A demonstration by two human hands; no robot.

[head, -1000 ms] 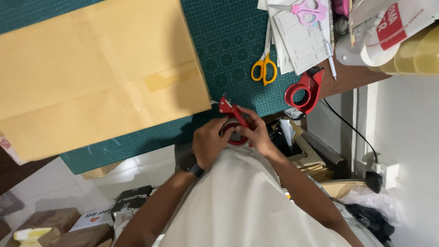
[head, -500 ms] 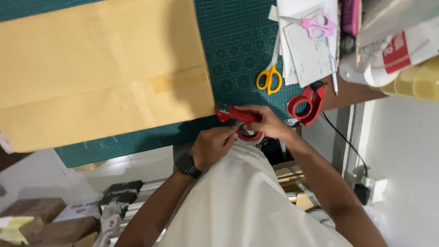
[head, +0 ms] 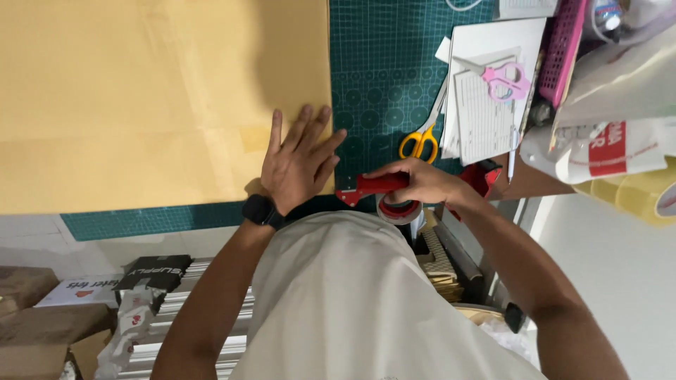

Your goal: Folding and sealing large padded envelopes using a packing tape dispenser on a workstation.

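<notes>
Green cutting mat [head: 380,84] under me, my left hand [head: 299,162] presses spread flat on the brown paper sheet [head: 155,91] while my right hand [head: 422,184] grips the red tape dispenser [head: 384,193] beside it, seemingly ready to tape the edge.

I see a big tan parcel [head: 141,98] covering the green cutting mat's [head: 380,63] left half, a white bag with a red label [head: 605,144] off the mat's right edge, and — below the mat — brown cartons [head: 42,324] and a black packet [head: 155,271].
</notes>
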